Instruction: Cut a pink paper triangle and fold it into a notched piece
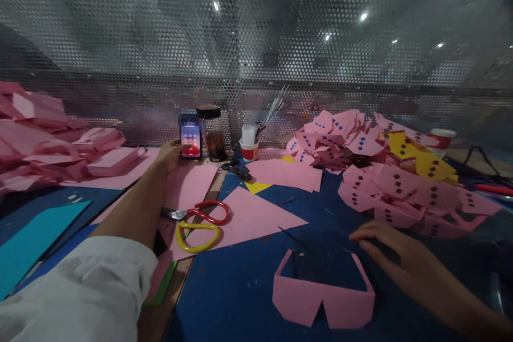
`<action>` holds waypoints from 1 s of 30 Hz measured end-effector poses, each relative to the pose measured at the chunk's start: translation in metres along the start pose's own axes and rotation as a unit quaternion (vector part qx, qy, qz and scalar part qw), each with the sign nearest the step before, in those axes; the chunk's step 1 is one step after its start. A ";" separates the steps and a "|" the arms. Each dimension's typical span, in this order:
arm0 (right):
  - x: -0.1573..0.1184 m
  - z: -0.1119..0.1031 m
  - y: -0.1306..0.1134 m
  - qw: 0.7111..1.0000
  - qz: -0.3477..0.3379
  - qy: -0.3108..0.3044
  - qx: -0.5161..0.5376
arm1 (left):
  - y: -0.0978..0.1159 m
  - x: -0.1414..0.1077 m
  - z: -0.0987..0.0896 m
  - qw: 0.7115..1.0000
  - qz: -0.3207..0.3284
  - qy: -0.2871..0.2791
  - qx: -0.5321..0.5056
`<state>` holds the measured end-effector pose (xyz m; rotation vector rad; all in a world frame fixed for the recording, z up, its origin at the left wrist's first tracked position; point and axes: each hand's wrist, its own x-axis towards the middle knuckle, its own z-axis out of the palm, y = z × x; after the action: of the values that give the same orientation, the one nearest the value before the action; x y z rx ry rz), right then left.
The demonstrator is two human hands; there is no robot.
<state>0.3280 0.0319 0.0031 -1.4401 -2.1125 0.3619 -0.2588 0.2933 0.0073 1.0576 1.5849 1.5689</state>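
Observation:
My left hand (170, 154) reaches to the back of the table and grips a phone (191, 141) by its left side, with the thumb over the lit screen. The phone stands upright beside a dark-lidded jar (214, 136). My right hand (395, 254) is held above the blue table at the right, fingers stretched out and holding nothing. Close to its fingertips stands a folded pink paper piece (320, 299) with a V notch in its lower edge and two side strips bent back. Below my left forearm, scissors (200, 230) with red and yellow handles lie on pink paper.
Pink folded paper is heaped at the left (60, 139). Pink and yellow pieces with dark diamond marks are piled at the right (404, 187). A red and white cup (249, 150) with thin wires behind it stands before the perforated metal screen (256, 37). Black-handled scissors (238, 170) lie near it.

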 end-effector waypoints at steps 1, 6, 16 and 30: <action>0.000 0.000 0.000 1.000 0.000 0.003 0.000 | 0.000 0.000 0.000 1.000 -0.012 -0.007 0.004; 0.000 0.001 0.002 1.000 -0.004 0.006 -0.003 | 0.003 -0.002 -0.001 0.999 -0.041 -0.025 0.016; -0.002 0.002 0.006 1.000 -0.001 -0.004 -0.004 | 0.003 -0.001 -0.003 0.998 -0.042 -0.042 0.032; -0.002 0.003 0.005 1.000 0.004 -0.009 0.000 | 0.006 -0.006 -0.004 0.997 -0.035 -0.056 0.045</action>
<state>0.3308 0.0327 -0.0028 -1.4512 -2.1220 0.3785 -0.2593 0.2855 0.0132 1.1060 1.6103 1.3801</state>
